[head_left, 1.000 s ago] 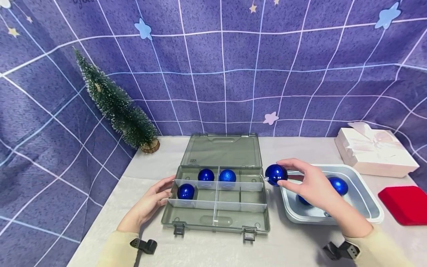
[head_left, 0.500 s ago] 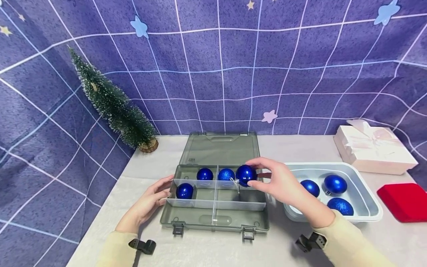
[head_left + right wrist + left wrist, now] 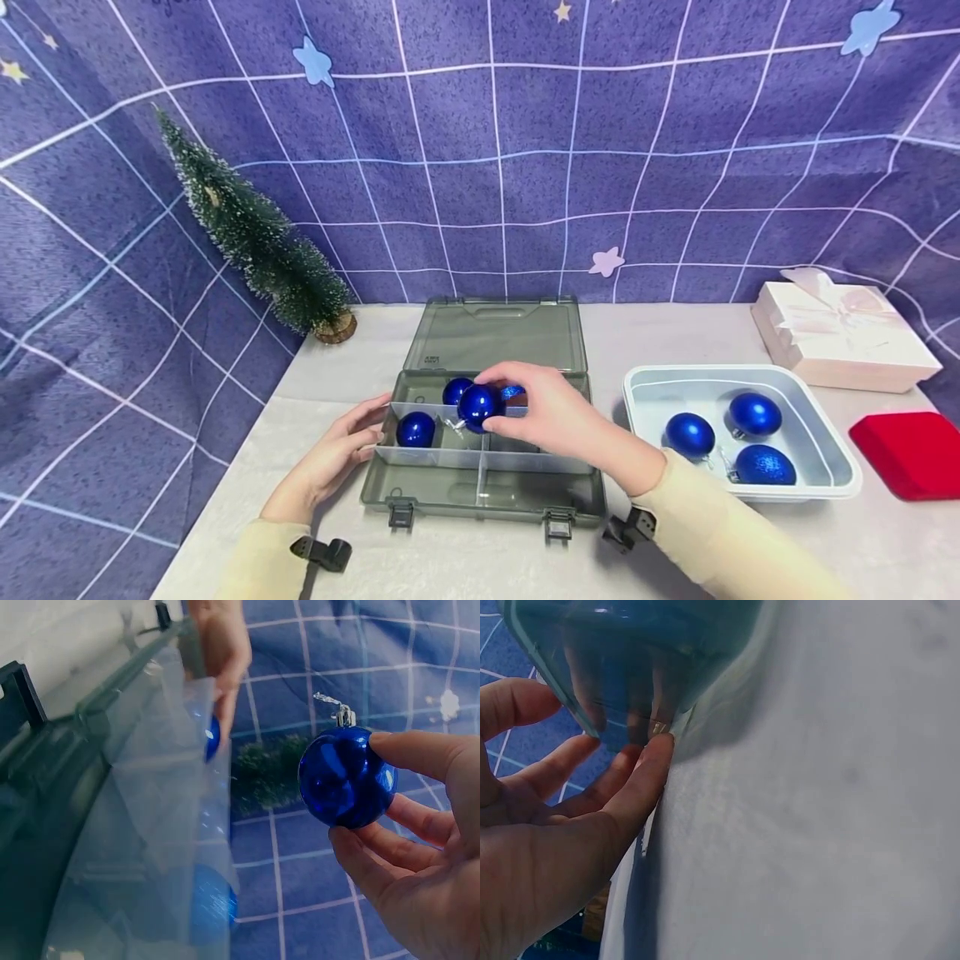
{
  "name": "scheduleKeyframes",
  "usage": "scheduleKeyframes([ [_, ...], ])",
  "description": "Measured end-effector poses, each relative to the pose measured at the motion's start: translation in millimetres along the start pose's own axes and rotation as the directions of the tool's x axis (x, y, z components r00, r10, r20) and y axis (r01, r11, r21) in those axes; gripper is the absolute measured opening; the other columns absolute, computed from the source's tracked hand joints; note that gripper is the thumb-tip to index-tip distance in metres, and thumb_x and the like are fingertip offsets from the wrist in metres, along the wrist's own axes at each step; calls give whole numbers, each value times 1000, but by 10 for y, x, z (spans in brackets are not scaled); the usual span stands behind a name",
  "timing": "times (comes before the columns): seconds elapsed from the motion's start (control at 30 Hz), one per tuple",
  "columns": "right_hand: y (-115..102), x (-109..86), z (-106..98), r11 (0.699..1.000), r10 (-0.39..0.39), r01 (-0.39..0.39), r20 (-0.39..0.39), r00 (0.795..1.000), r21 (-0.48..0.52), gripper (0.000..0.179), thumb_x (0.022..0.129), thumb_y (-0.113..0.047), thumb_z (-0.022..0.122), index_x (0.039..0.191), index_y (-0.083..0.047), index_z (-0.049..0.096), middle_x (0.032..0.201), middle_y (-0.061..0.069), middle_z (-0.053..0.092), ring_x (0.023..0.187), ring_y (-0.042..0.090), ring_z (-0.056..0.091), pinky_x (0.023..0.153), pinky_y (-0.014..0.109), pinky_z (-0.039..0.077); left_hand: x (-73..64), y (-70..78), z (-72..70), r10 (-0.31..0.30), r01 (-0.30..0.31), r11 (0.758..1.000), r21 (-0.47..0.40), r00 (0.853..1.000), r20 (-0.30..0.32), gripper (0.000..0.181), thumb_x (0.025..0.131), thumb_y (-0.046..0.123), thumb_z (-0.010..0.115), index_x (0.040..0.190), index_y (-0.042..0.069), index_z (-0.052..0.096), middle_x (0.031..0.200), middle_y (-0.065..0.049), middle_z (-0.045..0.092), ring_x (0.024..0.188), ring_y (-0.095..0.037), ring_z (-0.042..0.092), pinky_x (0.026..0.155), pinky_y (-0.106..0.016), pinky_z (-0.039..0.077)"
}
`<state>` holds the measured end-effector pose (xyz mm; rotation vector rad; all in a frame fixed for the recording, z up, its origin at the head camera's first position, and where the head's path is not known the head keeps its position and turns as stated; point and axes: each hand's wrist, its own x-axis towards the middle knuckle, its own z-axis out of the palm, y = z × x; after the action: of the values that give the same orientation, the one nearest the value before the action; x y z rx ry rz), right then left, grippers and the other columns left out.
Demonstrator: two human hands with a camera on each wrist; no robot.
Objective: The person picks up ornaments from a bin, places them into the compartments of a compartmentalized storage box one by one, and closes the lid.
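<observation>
My right hand (image 3: 525,412) pinches a shiny blue bauble (image 3: 478,406) by its fingertips and holds it over the middle row of the open grey compartment case (image 3: 482,492). The same bauble (image 3: 346,777), with its silver cap, shows in the right wrist view between thumb and fingers. A blue bauble (image 3: 416,430) lies in the left middle compartment, another bauble (image 3: 454,389) sits in the back row, and a glittery one (image 3: 514,390) is partly hidden behind my right hand. My left hand (image 3: 345,450) rests with straight fingers (image 3: 641,776) against the case's left wall.
A white tray (image 3: 817,492) to the right holds three blue baubles. A pale gift box (image 3: 840,333) and a red box (image 3: 911,454) lie at the far right. A small frosted tree (image 3: 255,237) stands back left. The case lid (image 3: 495,333) lies open toward the backdrop.
My right hand has carried the bauble leftward from beside the tray, across the case's right edge, to above its middle compartments. The left hand has stayed on the case.
</observation>
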<state>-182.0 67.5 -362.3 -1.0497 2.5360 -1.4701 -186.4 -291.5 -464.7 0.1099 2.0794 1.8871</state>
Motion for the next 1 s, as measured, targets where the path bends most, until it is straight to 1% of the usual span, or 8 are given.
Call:
scheduleKeyframes([
  [0.13,35,95,138,999,-5,7,44,999,-42,43,85,-10,83,125,-6,66,124,9,68,107,24,67,88,37,57,-5,1,-3,-1,1,1000,1,1000,0,72,94,4,55,160,2,26,159,-29,26,111,-18,52,89,-33,44],
  [0.33,95,191,301,997,11,-5,81,997,-72,42,85,-11,83,124,-5,66,121,8,69,108,21,66,90,35,56,-12,-3,1,1,-1,1000,-6,1000,2,72,94,2,54,160,2,26,158,-29,28,109,-17,52,84,-29,45],
  [0.5,160,248,389,993,4,6,88,996,-115,41,85,-12,83,122,-5,66,118,8,70,105,21,66,88,35,55,-9,-2,9,1,-1,1000,-9,1000,4,72,94,1,54,160,2,26,158,-29,28,109,-17,52,82,-28,45],
  [0.63,209,279,435,990,9,5,95,995,-141,41,84,-12,84,121,-4,67,116,8,71,105,21,66,91,36,54,-11,8,14,0,0,1000,-3,1000,2,72,94,2,54,160,2,26,158,-29,28,110,-17,52,84,-29,45],
  [0.73,240,287,464,986,4,11,94,996,-164,41,83,-12,85,120,-4,67,115,8,71,105,22,67,93,37,53,-8,13,16,3,-3,1000,-1,1000,2,72,94,2,54,160,2,26,157,-29,29,111,-18,52,84,-30,45],
  [0.9,264,285,501,974,-8,28,92,996,-223,41,82,-15,85,119,-6,68,115,9,72,104,21,67,92,35,53,5,10,19,11,-11,1000,-9,1000,6,71,94,1,53,160,1,26,156,-29,31,110,-17,52,81,-28,46],
  [1.0,272,287,524,972,-2,23,88,996,-234,41,82,-15,86,118,-7,68,116,9,71,105,21,67,93,36,53,7,8,20,16,-16,1000,-10,1000,6,71,94,1,53,160,1,26,156,-29,31,111,-17,52,81,-27,46],
])
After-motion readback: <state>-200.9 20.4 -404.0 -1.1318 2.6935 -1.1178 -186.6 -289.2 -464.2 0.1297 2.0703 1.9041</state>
